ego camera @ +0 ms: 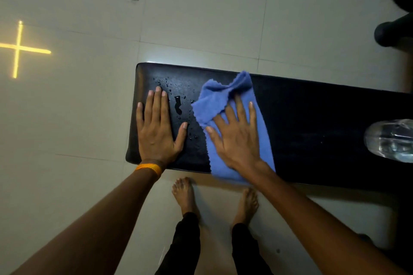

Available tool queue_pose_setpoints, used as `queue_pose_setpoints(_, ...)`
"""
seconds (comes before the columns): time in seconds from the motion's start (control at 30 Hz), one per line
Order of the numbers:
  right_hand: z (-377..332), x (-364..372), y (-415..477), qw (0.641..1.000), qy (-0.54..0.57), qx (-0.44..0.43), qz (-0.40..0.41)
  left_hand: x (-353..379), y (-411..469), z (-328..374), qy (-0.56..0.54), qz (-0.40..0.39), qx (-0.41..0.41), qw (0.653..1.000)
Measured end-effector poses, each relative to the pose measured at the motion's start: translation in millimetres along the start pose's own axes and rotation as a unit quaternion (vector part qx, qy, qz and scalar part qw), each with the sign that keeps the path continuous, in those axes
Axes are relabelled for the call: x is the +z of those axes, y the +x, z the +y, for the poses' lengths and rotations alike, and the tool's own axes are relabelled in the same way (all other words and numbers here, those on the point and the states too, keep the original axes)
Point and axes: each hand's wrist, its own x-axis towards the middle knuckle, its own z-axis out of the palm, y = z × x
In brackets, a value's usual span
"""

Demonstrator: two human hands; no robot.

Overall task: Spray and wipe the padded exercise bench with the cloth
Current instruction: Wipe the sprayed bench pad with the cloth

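Pressing flat, the right hand (237,138) pins the soft, limp cloth (232,123) mid-frame; left hand (157,127) rests open on the slick wet bench (312,123)

Free and blocked room on the desk (312,105)

Between cloth (225,98) and bottle (390,138) the dark top lies bare. At the left end a flat left hand (156,131) blocks the way; only a narrow wet strip (181,107) stays open beside the cloth.
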Motion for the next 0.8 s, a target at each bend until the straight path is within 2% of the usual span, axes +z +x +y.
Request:
queue_pose_setpoints(0.07, 22.6, -3.8, 31.0, 1.000, -0.001, 0.005, 0.015, 0.9, -1.1, -0.6, -0.002, 0.002, 0.003, 1.000)
queue_pose_setpoints(0.2, 27.9, -11.8, 94.0, 0.993, 0.011, 0.117, 0.022, 0.6, -1.2, -1.4, 0.005, 0.002, 0.007, 1.000)
queue_pose_setpoints(0.27, 5.1, -6.8, 69.6, 0.992, 0.006, 0.125, 0.032, -0.5, 0.5, -1.3, 0.000, 0.000, 0.007, 1.000)
queue_pose_setpoints(0.37, -27.8, -0.5, -2.4, 0.996, -0.003, 0.090, 0.002, -3.6, -0.5, -0.8, -0.018, 0.000, 0.006, 1.000)
queue_pose_setpoints(0.5, -9.2, 5.4, -6.5, 0.998, 0.003, 0.053, -0.023, -14.2, 3.9, -19.2, -0.051, -0.018, 0.045, 0.998)
queue_pose_setpoints(0.6, 4.0, 3.5, 24.8, 0.991, -0.010, 0.131, 0.017, -15.0, 12.3, -34.5, -0.052, -0.042, 0.052, 0.996)
queue_pose_setpoints(0.7, -45.8, 7.1, 24.1, 0.972, 0.026, 0.226, 0.057, -10.7, 12.7, -35.0, -0.038, -0.046, 0.049, 0.997)
queue_pose_setpoints(0.8, -91.8, 17.0, -19.8, 0.987, 0.012, 0.161, 0.012, -11.6, 11.8, -36.6, -0.044, -0.046, 0.053, 0.997)
